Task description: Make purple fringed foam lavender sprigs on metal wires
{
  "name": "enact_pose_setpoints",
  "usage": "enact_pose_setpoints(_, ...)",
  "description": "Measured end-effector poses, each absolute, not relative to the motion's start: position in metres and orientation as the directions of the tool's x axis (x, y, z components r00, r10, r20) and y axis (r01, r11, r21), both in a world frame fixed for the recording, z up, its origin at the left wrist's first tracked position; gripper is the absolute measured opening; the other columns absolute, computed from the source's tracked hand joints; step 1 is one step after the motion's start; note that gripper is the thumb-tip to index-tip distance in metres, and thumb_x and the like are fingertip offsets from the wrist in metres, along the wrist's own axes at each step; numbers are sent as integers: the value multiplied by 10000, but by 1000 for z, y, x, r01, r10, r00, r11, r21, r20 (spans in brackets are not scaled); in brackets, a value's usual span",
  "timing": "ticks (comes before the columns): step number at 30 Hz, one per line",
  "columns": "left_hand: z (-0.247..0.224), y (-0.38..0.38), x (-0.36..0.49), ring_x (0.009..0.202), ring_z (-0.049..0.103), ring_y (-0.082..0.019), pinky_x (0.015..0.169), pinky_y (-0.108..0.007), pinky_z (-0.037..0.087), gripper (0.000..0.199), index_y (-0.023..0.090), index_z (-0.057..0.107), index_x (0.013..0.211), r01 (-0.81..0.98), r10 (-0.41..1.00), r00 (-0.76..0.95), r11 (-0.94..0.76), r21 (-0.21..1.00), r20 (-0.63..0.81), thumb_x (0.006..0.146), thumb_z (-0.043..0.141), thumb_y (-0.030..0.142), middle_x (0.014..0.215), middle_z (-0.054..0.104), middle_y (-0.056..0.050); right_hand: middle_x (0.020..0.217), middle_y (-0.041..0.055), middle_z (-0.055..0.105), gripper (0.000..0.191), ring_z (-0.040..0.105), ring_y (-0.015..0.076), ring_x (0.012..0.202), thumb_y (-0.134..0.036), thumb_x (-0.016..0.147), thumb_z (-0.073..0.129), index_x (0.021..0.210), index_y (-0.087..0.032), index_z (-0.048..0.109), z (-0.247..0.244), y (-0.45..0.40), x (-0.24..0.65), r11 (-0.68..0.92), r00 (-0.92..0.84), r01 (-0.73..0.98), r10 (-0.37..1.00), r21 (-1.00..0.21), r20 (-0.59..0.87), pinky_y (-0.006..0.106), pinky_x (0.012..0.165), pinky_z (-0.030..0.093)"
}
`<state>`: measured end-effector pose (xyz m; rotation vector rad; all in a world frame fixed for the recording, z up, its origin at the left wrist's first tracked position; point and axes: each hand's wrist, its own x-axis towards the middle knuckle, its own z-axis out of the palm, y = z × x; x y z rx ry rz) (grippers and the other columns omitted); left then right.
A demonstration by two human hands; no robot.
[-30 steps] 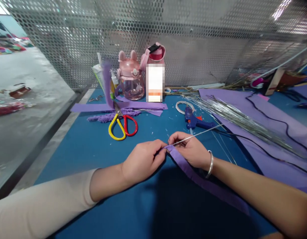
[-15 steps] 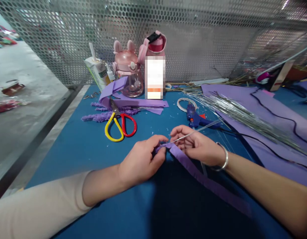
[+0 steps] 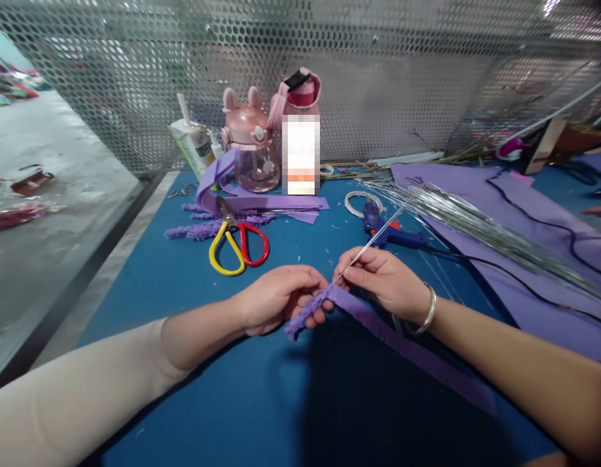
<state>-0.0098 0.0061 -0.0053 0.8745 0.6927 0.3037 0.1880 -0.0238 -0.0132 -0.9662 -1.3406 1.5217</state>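
My left hand (image 3: pixel 285 298) has its fingers curled round a ruffled purple strand (image 3: pixel 307 314), whose end hangs toward the lower left. Thin wires (image 3: pixel 373 239) run from the strand up to the right. The thumb and fingers of my right hand (image 3: pixel 383 279) pinch these wires just beyond the strand. From the same spot a flat purple strip (image 3: pixel 402 340) trails down to the right across the blue table. Scissors (image 3: pixel 239 246) with one yellow and one red handle lie behind my left hand, beside more ruffled purple pieces (image 3: pixel 198 230).
A blue glue gun (image 3: pixel 398 237) with a black cord lies behind my right hand, near a white ring (image 3: pixel 349 204). Wire bundles (image 3: pixel 476 220) rest on purple sheets (image 3: pixel 563 227). At the back stand a pink bottle (image 3: pixel 254 146), a carton (image 3: pixel 191 146) and a bright screen (image 3: pixel 300 152).
My left hand has turned, and more of the ruffled strand shows below it. My right fingers have closed on the wires, which now point more steeply up.
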Motion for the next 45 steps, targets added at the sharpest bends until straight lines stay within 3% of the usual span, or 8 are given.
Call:
enact_pose_setpoints(8,-9,3,-11,474,565,-75,426,-170,482,111,130,569,801,62,440,789,637,768,-429,813,553,239,691,625,-23,714,-6,647,88,620,127,671,-288,810,621,811,-206,589,-14,-29,182,-14,-324,-81,946,-997,13,259,627,499)
enact_pose_setpoints(21,-2,2,-11,480,576,-72,419,-140,428,179,129,608,763,166,568,743,356,920,-354,798,598,304,628,624,-6,734,-1,601,55,594,129,669,-261,830,592,815,-208,583,-13,-33,183,50,-265,35,963,-998,39,273,661,503)
enact_pose_setpoints(28,-9,-4,-4,686,635,-122,552,-224,509,334,180,501,1109,31,794,553,282,959,-252,897,413,423,853,636,-35,699,-19,579,79,565,125,668,-291,828,602,851,-217,585,-20,-25,188,82,-105,28,991,-996,79,265,665,449)
enact_pose_setpoints(31,-10,-2,-6,815,618,-131,646,-232,505,224,174,500,965,16,908,404,112,994,-109,877,479,378,938,631,-43,700,-16,574,75,550,129,669,-293,827,606,846,-224,587,-19,-25,187,91,-100,17,991,-996,89,269,662,437)
enact_pose_setpoints(35,-11,5,-10,794,605,-131,714,-235,476,215,149,588,803,134,958,287,-44,990,3,803,594,364,861,662,-36,709,-9,573,92,542,138,675,-313,819,609,834,-224,589,-19,-27,187,73,-125,23,990,-997,70,279,669,437)
enact_pose_setpoints(38,-9,4,-9,770,619,-137,683,-236,483,244,145,636,876,94,915,393,58,994,-90,815,572,372,842,675,-42,721,-7,576,101,542,141,680,-319,814,613,839,-226,584,-20,-28,187,74,-119,24,990,-997,70,283,674,439)
enact_pose_setpoints(41,-6,-2,-8,565,575,-85,484,-197,435,323,188,544,1104,60,781,585,225,973,-216,883,446,403,825,650,-19,726,-6,581,101,547,145,677,-321,810,617,839,-232,579,-19,-28,188,92,-94,36,992,-995,88,286,668,440)
enact_pose_setpoints(45,-2,-7,-9,414,355,-22,364,-149,236,256,168,550,903,101,710,665,221,970,-231,886,449,403,644,512,41,740,4,613,61,571,148,696,-276,797,616,833,-227,611,-15,-29,190,75,-154,-40,985,-996,81,291,695,450)
